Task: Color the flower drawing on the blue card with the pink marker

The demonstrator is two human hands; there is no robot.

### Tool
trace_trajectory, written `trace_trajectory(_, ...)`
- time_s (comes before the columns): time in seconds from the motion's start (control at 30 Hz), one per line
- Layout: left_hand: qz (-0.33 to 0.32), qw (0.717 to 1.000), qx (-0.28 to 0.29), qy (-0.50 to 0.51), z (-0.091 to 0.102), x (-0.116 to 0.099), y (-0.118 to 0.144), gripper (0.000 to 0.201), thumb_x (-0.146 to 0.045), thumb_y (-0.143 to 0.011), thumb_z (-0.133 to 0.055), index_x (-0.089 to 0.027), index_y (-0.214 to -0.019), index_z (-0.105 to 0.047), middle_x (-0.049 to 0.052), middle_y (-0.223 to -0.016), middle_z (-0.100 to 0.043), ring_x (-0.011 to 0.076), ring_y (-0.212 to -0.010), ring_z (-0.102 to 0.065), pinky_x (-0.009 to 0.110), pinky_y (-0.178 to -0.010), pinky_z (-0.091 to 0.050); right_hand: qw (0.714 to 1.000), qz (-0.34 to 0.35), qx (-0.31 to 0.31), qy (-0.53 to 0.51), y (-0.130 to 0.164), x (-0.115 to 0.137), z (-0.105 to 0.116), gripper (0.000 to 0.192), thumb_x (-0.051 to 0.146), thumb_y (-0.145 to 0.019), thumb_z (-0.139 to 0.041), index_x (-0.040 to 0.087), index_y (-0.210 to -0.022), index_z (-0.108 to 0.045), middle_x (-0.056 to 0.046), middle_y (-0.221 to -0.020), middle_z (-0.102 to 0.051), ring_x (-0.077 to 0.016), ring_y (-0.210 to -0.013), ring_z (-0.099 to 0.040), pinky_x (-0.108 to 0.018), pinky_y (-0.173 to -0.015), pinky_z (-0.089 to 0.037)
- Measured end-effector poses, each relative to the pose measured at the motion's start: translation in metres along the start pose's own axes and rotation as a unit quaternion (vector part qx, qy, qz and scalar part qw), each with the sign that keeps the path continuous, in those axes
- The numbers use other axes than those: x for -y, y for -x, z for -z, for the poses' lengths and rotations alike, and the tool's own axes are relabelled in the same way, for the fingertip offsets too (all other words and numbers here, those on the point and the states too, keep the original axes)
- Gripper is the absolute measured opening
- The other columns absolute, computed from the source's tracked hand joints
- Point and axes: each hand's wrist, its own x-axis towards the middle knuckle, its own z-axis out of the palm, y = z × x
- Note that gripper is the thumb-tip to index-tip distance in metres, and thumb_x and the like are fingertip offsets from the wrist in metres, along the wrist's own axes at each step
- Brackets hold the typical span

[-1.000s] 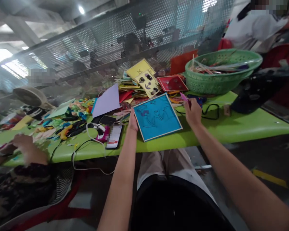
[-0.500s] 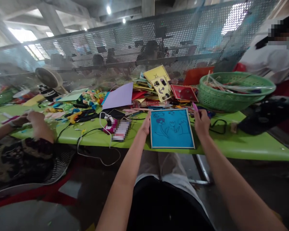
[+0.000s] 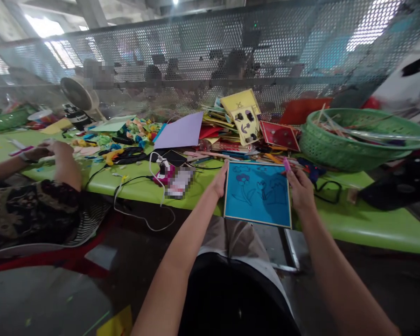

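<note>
I hold a blue card [image 3: 257,194] by its two sides at the near edge of the green table [image 3: 364,219], its lower part hanging out past that edge. The card is a square of bright blue with a thin pale border, and dark line drawings of flowers run across its upper half, one bloom filled in purple. My left hand [image 3: 219,183] presses against the card's left edge, fingers closed on it. My right hand [image 3: 300,189] grips the right edge and also pinches a small pink stick [image 3: 286,164] between the fingertips. Behind the card lies a heap of coloured paper [image 3: 227,126], and a green basket [image 3: 357,140] stands toward the table's far right corner.
</note>
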Motion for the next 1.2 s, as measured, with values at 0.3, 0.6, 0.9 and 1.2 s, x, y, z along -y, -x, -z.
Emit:
trace_trajectory(0.3,0.058,0.996,0.043,0.054,0.017,0.035,0.024,0.057,-0.056,-0.099,-0.048,-0.012,-0.129,-0.069,0.017,-0.108,-0.079,0.0325,-0.105,-0.076,0.054,-0.103,-0.054,0.995,0.023,-0.082,0.058,0.020,0.019,0.003,0.038,0.058,-0.093,-0.054,0.021,-0.093,-0.067,-0.006,-0.079,-0.059,-0.0225,-0.071,-0.050,-0.039,-0.069,-0.042)
trace_trajectory(0.6,0.029,0.999,-0.001,0.032,0.015,0.047,0.041,0.052,-0.050,-0.101,-0.050,-0.014,-0.134,-0.066,0.015,-0.109,-0.079,0.0307,-0.106,-0.075,0.050,-0.103,-0.055,0.978,0.079,-0.140,0.134,0.043,0.026,0.022,0.029,0.053,-0.090,-0.060,0.024,-0.092,-0.066,-0.018,-0.117,-0.068,-0.0374,-0.119,-0.058,-0.052,-0.099,-0.045)
trace_trajectory(0.9,0.046,0.998,0.047,0.022,0.016,0.044,0.043,0.065,-0.060,-0.102,-0.039,-0.010,-0.129,-0.069,0.017,-0.097,-0.080,0.0298,-0.088,-0.078,0.049,-0.096,-0.058,0.981,0.116,0.104,0.116,0.076,0.069,0.005,0.031,0.042,-0.093,-0.065,0.028,-0.120,-0.072,-0.007,-0.105,-0.076,-0.0251,-0.086,-0.071,-0.042,-0.080,-0.056)
trace_trajectory(1.2,0.010,0.998,0.029,0.058,0.012,0.046,0.042,0.056,-0.055,-0.104,-0.040,-0.016,-0.133,-0.068,0.012,-0.104,-0.080,0.0270,-0.094,-0.078,0.047,-0.099,-0.058,0.963,0.177,0.155,0.128,0.082,0.068,-0.017,0.021,0.035,-0.098,-0.062,0.024,-0.112,-0.073,-0.008,-0.103,-0.077,-0.0260,-0.094,-0.071,-0.042,-0.083,-0.055)
